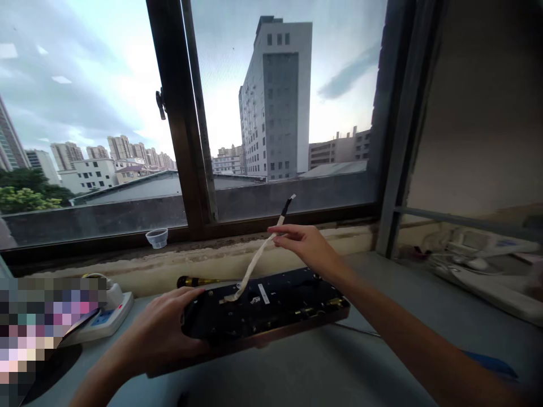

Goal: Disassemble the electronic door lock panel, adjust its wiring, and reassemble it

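Observation:
A long black panel with a copper-coloured edge [271, 308] lies on the grey table, its inner side with small brass fittings facing up. My left hand [165, 328] grips its left end, thumb on top. My right hand [299, 243] is raised above the panel and pinches a flat white ribbon cable [257, 260]. The cable runs from the panel's middle up through my fingers to a dark tip near the window.
A screwdriver with a dark handle [197, 281] lies behind the panel by the sill. A white device [108, 308] sits at the left, a clear plastic cup [157, 238] on the window ledge. White cables and devices [479, 260] crowd the right shelf.

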Tool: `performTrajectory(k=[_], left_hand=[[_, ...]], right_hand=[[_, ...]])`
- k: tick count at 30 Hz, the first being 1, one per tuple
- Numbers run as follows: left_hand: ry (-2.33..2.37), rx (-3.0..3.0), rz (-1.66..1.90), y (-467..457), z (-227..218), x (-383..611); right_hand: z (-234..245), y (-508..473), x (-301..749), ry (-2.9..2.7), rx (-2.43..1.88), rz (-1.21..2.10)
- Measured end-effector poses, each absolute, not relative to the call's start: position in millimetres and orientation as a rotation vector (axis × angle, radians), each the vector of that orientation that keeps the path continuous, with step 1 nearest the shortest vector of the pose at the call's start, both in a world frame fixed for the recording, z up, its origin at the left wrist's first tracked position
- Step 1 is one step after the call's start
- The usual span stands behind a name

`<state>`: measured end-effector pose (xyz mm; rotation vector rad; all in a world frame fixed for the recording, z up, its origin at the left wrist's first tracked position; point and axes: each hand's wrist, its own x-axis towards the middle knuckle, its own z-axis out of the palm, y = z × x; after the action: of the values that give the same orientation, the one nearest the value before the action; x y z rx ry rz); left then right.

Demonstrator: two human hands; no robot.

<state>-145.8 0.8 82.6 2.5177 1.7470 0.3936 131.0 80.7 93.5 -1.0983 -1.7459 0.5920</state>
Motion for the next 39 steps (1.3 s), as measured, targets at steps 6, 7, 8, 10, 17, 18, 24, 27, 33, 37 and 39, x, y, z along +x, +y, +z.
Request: performTrajectory(k=[6, 7, 8, 10, 17, 18, 24, 27, 33, 37, 39], left_hand=[[1.668, 2.477, 0.406, 2, 71, -154], [1.651, 2.475, 0.413, 1, 68, -155], [1.643, 2.470, 0.421, 1, 66, -156], [1.649, 2.456, 0.429, 2, 63, -157], [1.677, 2.388, 0.397, 6, 60, -158], [1.681, 2.380, 0.390, 6, 60, -158], [1.722, 2.344, 0.344, 4, 59, -158], [1.697, 2.344, 0.324, 3, 61, -155], [1.755, 2.313, 0.341, 2, 63, -150], [1.767, 2.287, 0.330, 2, 65, -148], [1.760, 2.276, 0.324, 2, 65, -147]], right_hand=[[92, 75, 139, -1.878, -1.136, 0.553], [92, 74, 141, -1.902, -1.143, 0.552], [92, 73, 143, -1.920, -1.150, 0.551], [91, 72, 146, -1.940, -1.163, 0.548], [84, 75, 152, -1.974, -1.159, 0.574], [83, 76, 153, -1.984, -1.158, 0.577], [72, 71, 166, -2.050, -1.181, 0.628], [61, 69, 176, -2.033, -1.177, 0.667], [50, 74, 172, -1.869, -1.081, 0.754], [67, 75, 148, -1.742, -0.981, 0.759], [80, 72, 135, -1.724, -0.933, 0.750]])
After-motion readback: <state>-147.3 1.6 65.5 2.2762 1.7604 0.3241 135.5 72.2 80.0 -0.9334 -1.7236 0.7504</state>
